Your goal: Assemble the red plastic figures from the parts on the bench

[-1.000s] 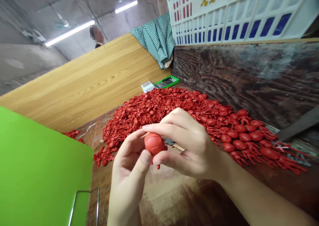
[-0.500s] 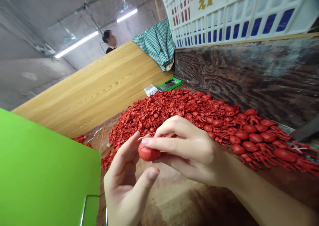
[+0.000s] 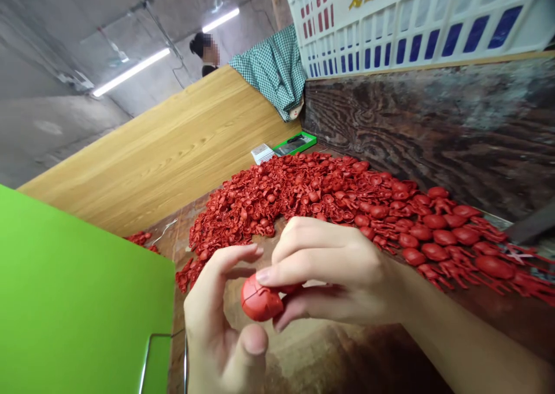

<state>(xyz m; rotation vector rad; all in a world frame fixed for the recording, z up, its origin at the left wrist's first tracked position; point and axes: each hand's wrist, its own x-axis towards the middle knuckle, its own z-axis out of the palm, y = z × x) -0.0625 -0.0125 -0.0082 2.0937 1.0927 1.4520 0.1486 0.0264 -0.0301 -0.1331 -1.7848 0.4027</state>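
Note:
A small red plastic ball (image 3: 262, 299), with a thin seam line across its surface, is held between my two hands. My left hand (image 3: 221, 319) cups it from the lower left, with the thumb near its underside. My right hand (image 3: 333, 272) presses its fingertips on the ball's upper right and partly hides that side. Behind the hands lies a large heap of small red moulded parts (image 3: 303, 188). Larger red oval pieces with thin branching runners (image 3: 446, 238) lie to the right, near my right forearm.
The parts rest on a dark wood-grain surface (image 3: 312, 353). A bright green board (image 3: 78, 290) fills the lower left. Beyond are a light wooden panel (image 3: 165, 157), a checked cloth (image 3: 273, 73), a green box (image 3: 295, 144), a white stacked crate (image 3: 411, 24), and a person (image 3: 206, 52).
The ball has turned in my fingers, and its seam now shows. It sits lower and my left thumb has closed toward it. The person in the background appears further right.

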